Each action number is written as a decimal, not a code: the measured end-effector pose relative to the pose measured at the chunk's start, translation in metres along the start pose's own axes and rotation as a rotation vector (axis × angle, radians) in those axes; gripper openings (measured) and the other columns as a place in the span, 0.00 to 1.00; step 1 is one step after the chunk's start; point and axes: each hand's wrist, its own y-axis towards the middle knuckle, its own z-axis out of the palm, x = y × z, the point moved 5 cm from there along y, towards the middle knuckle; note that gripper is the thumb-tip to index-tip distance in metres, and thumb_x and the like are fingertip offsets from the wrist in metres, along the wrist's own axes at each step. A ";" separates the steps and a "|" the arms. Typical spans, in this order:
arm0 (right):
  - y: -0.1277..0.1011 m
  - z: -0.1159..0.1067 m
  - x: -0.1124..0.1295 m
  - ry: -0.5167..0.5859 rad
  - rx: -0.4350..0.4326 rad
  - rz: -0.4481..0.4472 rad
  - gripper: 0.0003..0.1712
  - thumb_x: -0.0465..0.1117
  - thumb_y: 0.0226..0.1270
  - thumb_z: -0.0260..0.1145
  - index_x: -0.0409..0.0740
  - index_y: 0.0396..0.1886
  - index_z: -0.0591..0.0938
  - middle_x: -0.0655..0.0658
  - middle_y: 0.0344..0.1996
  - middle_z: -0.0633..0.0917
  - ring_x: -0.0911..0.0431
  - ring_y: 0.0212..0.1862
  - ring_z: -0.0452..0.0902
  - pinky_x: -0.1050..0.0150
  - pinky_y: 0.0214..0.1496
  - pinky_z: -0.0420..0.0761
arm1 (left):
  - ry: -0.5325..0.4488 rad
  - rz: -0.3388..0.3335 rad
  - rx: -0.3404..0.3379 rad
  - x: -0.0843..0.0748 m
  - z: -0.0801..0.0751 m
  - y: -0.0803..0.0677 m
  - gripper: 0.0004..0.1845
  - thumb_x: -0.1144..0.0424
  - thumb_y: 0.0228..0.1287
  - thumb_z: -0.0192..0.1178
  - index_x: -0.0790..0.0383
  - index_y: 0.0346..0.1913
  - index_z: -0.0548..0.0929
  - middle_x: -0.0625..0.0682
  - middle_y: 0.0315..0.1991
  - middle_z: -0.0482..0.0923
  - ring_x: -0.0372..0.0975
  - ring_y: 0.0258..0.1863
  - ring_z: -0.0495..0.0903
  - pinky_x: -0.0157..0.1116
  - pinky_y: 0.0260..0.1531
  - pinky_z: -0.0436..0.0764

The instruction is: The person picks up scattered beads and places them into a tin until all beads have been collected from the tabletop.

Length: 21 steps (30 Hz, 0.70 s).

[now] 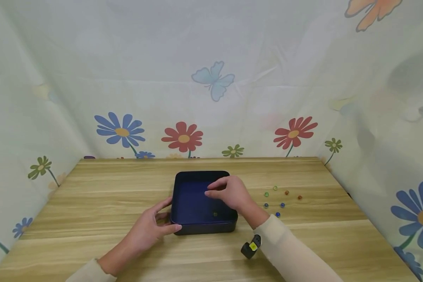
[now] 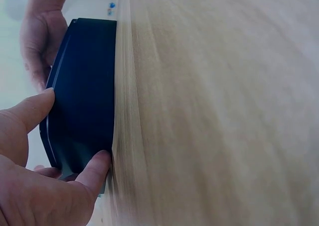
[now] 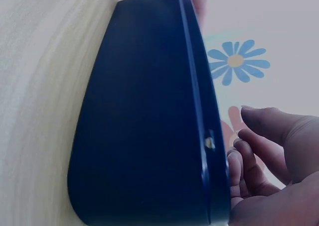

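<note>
The dark blue tray (image 1: 183,229) sits in the middle of the wooden bench (image 1: 91,203), and both hands are at it. The left hand (image 1: 151,229) holds the tray's lower-left corner, thumb pressed on the near wall and fingers curled against the left wall, as the left wrist view confirms. The right hand (image 1: 230,194) hovers over the tray's right half with its fingers loosely curled and pointing left; nothing can be seen between the fingertips, so it looks empty, though a small bead hidden there cannot be ruled out. One small bead (image 1: 215,214) lies on the tray floor near the lower right, just below that hand; the right wrist view shows it as a pale speck (image 3: 210,143) close beside the fingertips. The loose beads (image 1: 281,198), green, blue and reddish, are scattered on the bench right of centre in the frame, apart from the tray and behind the right wrist. The likely slips: the right forearm sweeping back could brush these beads and send them rolling toward the bench edge, and a nudge from the left hand could slide the tray and set the bead inside rolling.
</note>
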 end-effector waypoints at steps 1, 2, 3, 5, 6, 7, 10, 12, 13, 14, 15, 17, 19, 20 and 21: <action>-0.001 -0.001 -0.001 0.010 -0.003 0.005 0.09 0.47 0.62 0.78 0.51 0.40 0.93 0.50 0.41 0.87 0.56 0.39 0.82 0.62 0.42 0.84 | 0.000 0.001 -0.001 0.000 0.000 0.000 0.51 0.55 0.53 0.80 0.53 0.79 0.64 0.56 0.79 0.62 0.58 0.72 0.72 0.43 0.58 0.84; -0.001 -0.002 -0.002 0.017 -0.007 0.005 0.09 0.47 0.62 0.78 0.51 0.40 0.93 0.50 0.41 0.87 0.56 0.40 0.82 0.62 0.42 0.84 | -0.002 0.001 -0.001 0.001 0.000 0.000 0.51 0.56 0.53 0.80 0.53 0.79 0.64 0.57 0.79 0.62 0.58 0.72 0.72 0.43 0.58 0.84; -0.002 -0.004 -0.003 0.025 -0.010 0.006 0.09 0.46 0.62 0.78 0.51 0.40 0.93 0.50 0.41 0.87 0.56 0.40 0.82 0.63 0.43 0.84 | -0.002 0.001 -0.001 0.001 0.000 0.000 0.51 0.56 0.53 0.80 0.54 0.79 0.64 0.57 0.79 0.62 0.58 0.72 0.72 0.43 0.58 0.84; -0.004 -0.006 -0.006 0.040 -0.022 0.008 0.08 0.46 0.62 0.78 0.52 0.40 0.93 0.50 0.41 0.87 0.56 0.40 0.82 0.63 0.43 0.84 | -0.004 0.002 0.000 0.002 0.000 0.000 0.52 0.56 0.53 0.80 0.54 0.79 0.64 0.57 0.79 0.62 0.58 0.72 0.72 0.43 0.58 0.84; -0.004 -0.007 -0.007 0.047 -0.026 0.006 0.08 0.46 0.61 0.78 0.52 0.40 0.93 0.51 0.40 0.87 0.57 0.41 0.82 0.63 0.43 0.84 | -0.006 0.002 0.001 0.002 0.000 0.000 0.52 0.56 0.53 0.80 0.54 0.79 0.64 0.57 0.79 0.62 0.58 0.72 0.72 0.43 0.58 0.84; -0.004 -0.008 -0.008 0.051 -0.032 0.003 0.09 0.47 0.61 0.78 0.53 0.40 0.93 0.51 0.40 0.87 0.57 0.41 0.82 0.64 0.43 0.83 | -0.008 0.003 0.001 0.002 0.000 0.000 0.52 0.57 0.53 0.80 0.54 0.79 0.64 0.57 0.79 0.61 0.58 0.72 0.72 0.43 0.58 0.84; -0.007 -0.013 -0.012 0.079 -0.047 -0.003 0.11 0.47 0.61 0.79 0.51 0.42 0.93 0.51 0.42 0.88 0.57 0.42 0.82 0.63 0.44 0.83 | -0.014 0.002 0.006 0.002 0.000 0.000 0.52 0.57 0.53 0.80 0.54 0.79 0.63 0.56 0.79 0.61 0.57 0.72 0.71 0.42 0.58 0.84; -0.009 -0.017 -0.014 0.107 -0.054 -0.005 0.13 0.48 0.61 0.79 0.50 0.43 0.93 0.51 0.44 0.88 0.57 0.43 0.83 0.63 0.46 0.84 | -0.016 0.002 0.009 0.003 0.000 0.000 0.51 0.57 0.53 0.80 0.53 0.79 0.63 0.56 0.80 0.61 0.57 0.72 0.71 0.42 0.58 0.84; -0.010 -0.018 -0.015 0.120 -0.059 -0.007 0.13 0.48 0.61 0.79 0.50 0.44 0.93 0.52 0.45 0.89 0.57 0.44 0.83 0.62 0.47 0.84 | -0.016 0.001 0.010 0.003 0.000 0.000 0.51 0.57 0.53 0.80 0.53 0.79 0.63 0.56 0.80 0.61 0.57 0.72 0.71 0.42 0.58 0.84; -0.012 -0.020 -0.015 0.138 -0.062 -0.010 0.14 0.48 0.61 0.78 0.49 0.45 0.92 0.51 0.46 0.89 0.57 0.45 0.84 0.61 0.48 0.84 | -0.015 0.002 0.010 0.003 0.000 0.000 0.51 0.57 0.53 0.80 0.52 0.79 0.63 0.56 0.80 0.61 0.57 0.72 0.71 0.42 0.58 0.84; -0.013 -0.022 -0.015 0.150 -0.066 -0.014 0.15 0.48 0.61 0.78 0.49 0.46 0.92 0.51 0.46 0.90 0.56 0.46 0.84 0.61 0.49 0.85 | -0.015 0.002 0.011 0.002 0.000 0.000 0.51 0.57 0.53 0.80 0.52 0.79 0.63 0.56 0.80 0.61 0.57 0.72 0.71 0.42 0.57 0.84; -0.015 -0.025 -0.016 0.177 -0.073 -0.023 0.16 0.48 0.61 0.78 0.48 0.47 0.92 0.50 0.48 0.90 0.55 0.48 0.85 0.60 0.51 0.85 | -0.019 0.001 0.010 0.002 -0.001 0.000 0.51 0.57 0.53 0.80 0.52 0.79 0.63 0.55 0.80 0.61 0.57 0.72 0.71 0.42 0.57 0.84; -0.016 -0.028 -0.016 0.201 -0.086 -0.034 0.16 0.46 0.61 0.78 0.46 0.47 0.92 0.49 0.49 0.90 0.54 0.50 0.85 0.61 0.52 0.85 | -0.026 0.001 0.011 0.002 -0.001 0.001 0.51 0.58 0.53 0.80 0.52 0.79 0.63 0.55 0.80 0.61 0.57 0.72 0.71 0.42 0.57 0.84; -0.017 -0.030 -0.017 0.213 -0.091 -0.043 0.16 0.46 0.61 0.78 0.46 0.47 0.92 0.48 0.49 0.90 0.54 0.50 0.85 0.62 0.52 0.85 | -0.026 0.001 0.011 0.002 -0.001 0.001 0.51 0.58 0.53 0.80 0.52 0.79 0.63 0.55 0.80 0.61 0.58 0.72 0.71 0.42 0.57 0.84; -0.017 -0.031 -0.018 0.222 -0.096 -0.047 0.16 0.45 0.61 0.78 0.45 0.46 0.92 0.48 0.49 0.90 0.54 0.50 0.84 0.63 0.51 0.84 | -0.029 0.001 0.012 0.002 -0.001 0.001 0.51 0.58 0.53 0.80 0.52 0.79 0.63 0.56 0.80 0.61 0.58 0.73 0.71 0.42 0.58 0.84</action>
